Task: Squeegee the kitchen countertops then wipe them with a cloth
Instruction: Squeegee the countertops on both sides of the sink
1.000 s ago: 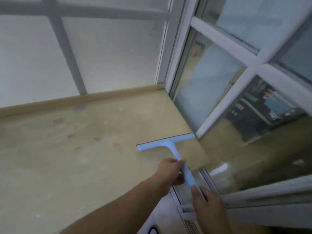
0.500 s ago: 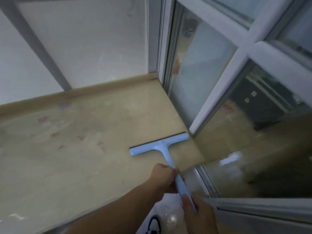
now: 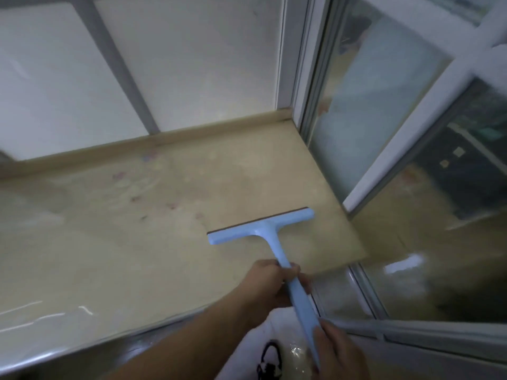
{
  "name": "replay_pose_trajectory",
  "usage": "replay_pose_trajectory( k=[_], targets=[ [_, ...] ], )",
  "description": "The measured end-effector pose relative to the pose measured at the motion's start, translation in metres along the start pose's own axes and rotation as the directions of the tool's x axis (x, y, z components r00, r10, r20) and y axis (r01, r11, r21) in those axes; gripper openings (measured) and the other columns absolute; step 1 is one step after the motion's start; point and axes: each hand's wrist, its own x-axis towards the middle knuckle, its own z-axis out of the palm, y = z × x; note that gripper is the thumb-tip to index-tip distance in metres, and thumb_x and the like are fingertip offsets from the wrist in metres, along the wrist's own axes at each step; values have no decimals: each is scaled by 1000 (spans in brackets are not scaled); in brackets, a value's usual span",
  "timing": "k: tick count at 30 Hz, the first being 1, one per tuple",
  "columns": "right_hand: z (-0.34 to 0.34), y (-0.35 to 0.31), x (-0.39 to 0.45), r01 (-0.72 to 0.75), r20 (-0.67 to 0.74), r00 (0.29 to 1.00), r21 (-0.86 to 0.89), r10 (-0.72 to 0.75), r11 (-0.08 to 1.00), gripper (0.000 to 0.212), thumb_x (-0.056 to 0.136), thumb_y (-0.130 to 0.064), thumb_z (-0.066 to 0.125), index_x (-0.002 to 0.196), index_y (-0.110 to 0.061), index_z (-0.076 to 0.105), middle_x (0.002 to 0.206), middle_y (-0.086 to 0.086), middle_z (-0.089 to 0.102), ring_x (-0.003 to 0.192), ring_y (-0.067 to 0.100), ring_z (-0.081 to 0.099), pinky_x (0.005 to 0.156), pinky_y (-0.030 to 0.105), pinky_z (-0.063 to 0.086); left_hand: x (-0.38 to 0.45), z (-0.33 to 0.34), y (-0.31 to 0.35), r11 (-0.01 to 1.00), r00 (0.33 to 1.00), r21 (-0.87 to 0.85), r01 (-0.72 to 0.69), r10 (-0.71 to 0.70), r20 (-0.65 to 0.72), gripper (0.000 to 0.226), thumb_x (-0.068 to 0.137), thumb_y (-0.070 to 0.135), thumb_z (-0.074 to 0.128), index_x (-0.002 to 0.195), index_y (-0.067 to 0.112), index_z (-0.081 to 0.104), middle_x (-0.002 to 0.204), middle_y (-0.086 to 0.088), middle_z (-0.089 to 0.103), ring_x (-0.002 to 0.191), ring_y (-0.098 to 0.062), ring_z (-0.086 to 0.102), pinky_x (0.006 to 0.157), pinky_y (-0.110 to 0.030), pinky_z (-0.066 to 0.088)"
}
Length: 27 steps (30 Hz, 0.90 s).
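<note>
Both hands gripped the light-blue plastic T-shaped squeegee [image 3: 263, 229], left hand [image 3: 270, 283] mid-handle, right hand [image 3: 337, 349] at its end, probably for pressure, blade lying on the beige countertop [image 3: 109, 256] near the window corner.

The squeegee [image 3: 263, 229] is showing pale sky blue all over, with a thin dark brown strip running along its blade edge. The countertop [image 3: 137, 242] is looking a sandy beige, blotched with small pinkish-purple stains and a few white streaks near its front edge. Behind it the wall panels [image 3: 192, 64] are reading off-white, divided by grey strips, while the window frame [image 3: 411, 111] is gleaming white.
</note>
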Motion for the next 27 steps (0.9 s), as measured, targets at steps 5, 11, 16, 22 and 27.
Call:
replay_pose_trajectory(
  k=[5,11,16,22,27],
  targets=[
    [31,9,-21,-136,514,843,-80,158,987,25,99,-28,48,80,-28,65,57,-2,62,48,10,53,56,27,43,-4,-77,23,993,994,-118,-12,-1,-106,24,102,14,41,96,-2,58,84,-16,72,71,-26,71,66,-35,58],
    [78,10,-60,-41,461,879,-184,123,982,33,100,-33,45,69,-26,54,60,0,52,56,12,49,54,25,36,-7,-126,14,996,995,-52,73,-77,-69,28,103,15,39,92,-2,58,84,-15,69,69,-24,69,55,-32,57],
    [79,14,-90,-62,345,930,-200,129,978,43,98,-31,49,56,-20,52,51,5,50,49,16,46,50,28,33,-12,-134,2,993,993,13,114,-113,-38,28,104,18,37,87,4,55,77,-11,64,58,-20,68,54,-31,57],
    [48,26,-131,-81,320,933,-256,163,963,40,97,-23,51,57,-22,58,46,2,56,44,0,52,45,13,35,-41,-130,-44,989,990,53,140,-140,-5,29,103,18,38,85,4,56,72,-10,67,61,-22,68,61,-34,57],
    [61,12,-136,-30,313,946,-159,79,987,46,99,-23,48,53,-15,51,44,1,50,34,8,40,43,26,31,-58,-137,-24,1000,1000,22,0,0,19,25,103,15,39,88,3,54,67,-9,65,56,-20,67,50,-29,56]
  ],
)
